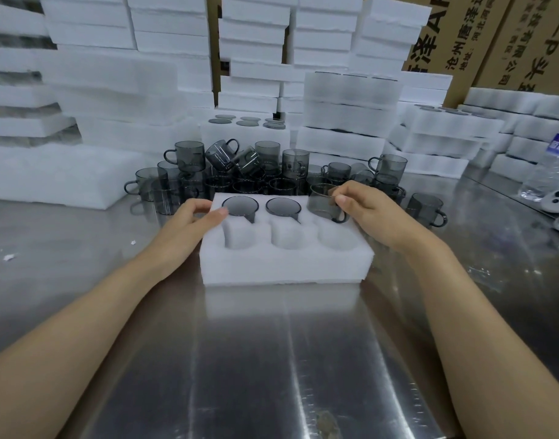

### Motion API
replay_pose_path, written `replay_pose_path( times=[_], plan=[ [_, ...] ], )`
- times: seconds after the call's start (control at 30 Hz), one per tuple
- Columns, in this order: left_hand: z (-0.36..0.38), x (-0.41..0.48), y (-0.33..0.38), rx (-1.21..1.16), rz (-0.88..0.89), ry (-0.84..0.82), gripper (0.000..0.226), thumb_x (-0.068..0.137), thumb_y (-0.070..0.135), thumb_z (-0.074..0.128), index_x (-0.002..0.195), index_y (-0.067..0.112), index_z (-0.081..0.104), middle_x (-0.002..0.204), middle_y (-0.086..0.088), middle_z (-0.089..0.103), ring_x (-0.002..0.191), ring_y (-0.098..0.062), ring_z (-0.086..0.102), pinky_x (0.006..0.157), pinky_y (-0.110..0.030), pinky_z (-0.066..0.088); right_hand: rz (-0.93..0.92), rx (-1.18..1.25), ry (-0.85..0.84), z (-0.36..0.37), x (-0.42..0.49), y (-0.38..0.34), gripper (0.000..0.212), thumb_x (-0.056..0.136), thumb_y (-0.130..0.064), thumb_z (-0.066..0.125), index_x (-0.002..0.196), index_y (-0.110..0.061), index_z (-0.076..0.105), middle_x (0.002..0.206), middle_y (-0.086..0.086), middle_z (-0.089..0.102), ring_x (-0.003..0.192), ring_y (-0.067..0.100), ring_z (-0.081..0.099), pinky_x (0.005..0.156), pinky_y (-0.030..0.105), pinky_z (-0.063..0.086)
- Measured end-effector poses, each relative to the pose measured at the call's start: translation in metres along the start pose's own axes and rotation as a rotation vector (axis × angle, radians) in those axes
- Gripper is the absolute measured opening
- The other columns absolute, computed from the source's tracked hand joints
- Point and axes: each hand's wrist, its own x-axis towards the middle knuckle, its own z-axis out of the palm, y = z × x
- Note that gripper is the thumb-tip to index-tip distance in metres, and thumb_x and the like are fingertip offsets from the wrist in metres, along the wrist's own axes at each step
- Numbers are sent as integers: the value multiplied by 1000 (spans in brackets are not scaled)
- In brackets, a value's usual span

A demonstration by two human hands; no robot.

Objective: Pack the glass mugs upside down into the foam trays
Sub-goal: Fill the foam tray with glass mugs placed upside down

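Bench [271, 359], steel, reflective. One foam tray [284, 261] sits at its centre, six pockets in two rows of three.

Far row: first mug [240, 205] in the left pocket and second mug [283, 206] in the middle pocket, both base up, handles pointing toward the near row. The near three pockets show bare foam.

Right hand [366, 213]: grip closed in a pinch, thumb and forefinger on the upper rim of a third mug [324, 204]. This mug is at the far-right pocket, slightly tilted, handle toward the person. How deep it sits in the pocket I cannot tell.

Left hand [189, 221]: grip on the tray's far-left corner, thumb laid flat on the top face just beside the first mug, fingers curled at the edge.

Behind the tray, touching its far side, a heap of loose mugs [240, 172], smoky grey, some upright, some tipped over. A single mug [425, 209] stands apart on the right. Further back, a packed tray [246, 128] showing round bases, stacks of foam trays [351, 99], and cardboard cartons [493, 36]. A water bottle [553, 166] stands at the right edge.
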Motion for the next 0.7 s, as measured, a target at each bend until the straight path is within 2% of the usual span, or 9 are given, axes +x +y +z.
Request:
replay_pose_path(
  times=[0.1, 0.17, 0.23, 0.3, 0.33, 0.43, 0.5, 0.57, 0.7],
  plan=[
    [-2, 2, -1, -48, 17, -40, 27, 79, 48, 65, 101, 33, 62, 87, 21, 70, 80, 4, 66, 74, -25, 43, -15, 32, 43, -2, -2, -3, 23, 101, -22, 45, 85, -31, 59, 102, 13, 66, 79, 23, 56, 68, 21, 44],
    [-2, 3, -2, -59, 27, -36, 23, 80, 46, 65, 100, 34, 62, 86, 22, 70, 79, 4, 66, 73, -25, 43, 30, 121, -8, -6, -4, -4, 17, 97, -39, 51, 92, -29, 64, 105, 2, 67, 84, 6, 61, 66, 10, 47],
    [-2, 3, -2, -80, 20, -28, 28, 75, 49, 65, 99, 34, 62, 85, 22, 70, 79, 4, 66, 73, -25, 43, 58, 163, -78, -8, -5, -3, 19, 88, -43, 62, 102, -30, 65, 107, -10, 68, 97, -5, 61, 80, 10, 47],
    [-2, 3, -1, -85, 14, -32, 29, 74, 50, 65, 98, 35, 63, 86, 21, 70, 79, 4, 66, 74, -26, 44, 36, 98, -96, -9, -4, -1, 18, 87, -27, 69, 104, -32, 64, 114, -15, 64, 113, 1, 57, 98, 17, 40],
    [-2, 3, -1, -83, 11, -32, 30, 72, 52, 66, 98, 36, 63, 87, 21, 70, 80, 4, 66, 75, -27, 44, 16, 67, -101, -9, -4, -1, 19, 88, -20, 68, 102, -33, 65, 116, -19, 62, 116, 1, 55, 100, 16, 37],
    [-2, 2, 0, -84, 8, -30, 39, 62, 60, 66, 94, 39, 64, 88, 21, 70, 82, 3, 65, 76, -27, 44, -23, 42, -128, -9, -5, -3, 26, 91, -14, 63, 103, -37, 66, 119, -30, 54, 114, -21, 44, 97, 7, 33],
    [-3, 2, 0, -87, 7, -31, 39, 60, 62, 65, 92, 40, 64, 88, 21, 69, 81, 3, 65, 76, -27, 44, 4, 85, -127, -11, -5, -3, 24, 94, -29, 59, 115, -39, 65, 122, -29, 54, 110, -30, 39, 87, 3, 38],
    [-3, 1, 1, -82, 8, -34, 39, 60, 62, 65, 92, 40, 64, 89, 20, 69, 82, 2, 65, 77, -28, 44, 46, 128, -72, -9, -5, -6, 35, 94, -48, 50, 128, -44, 56, 123, -30, 54, 105, -29, 43, 81, 8, 41],
    [-3, 2, 1, -83, 3, -36, 41, 60, 64, 65, 94, 40, 64, 89, 20, 68, 83, 1, 66, 78, -29, 45, 145, 229, 7, 1, -1, -4, 48, 97, -46, 47, 144, -40, 37, 131, -16, 51, 117, -4, 46, 96, 21, 33]
  ],
)
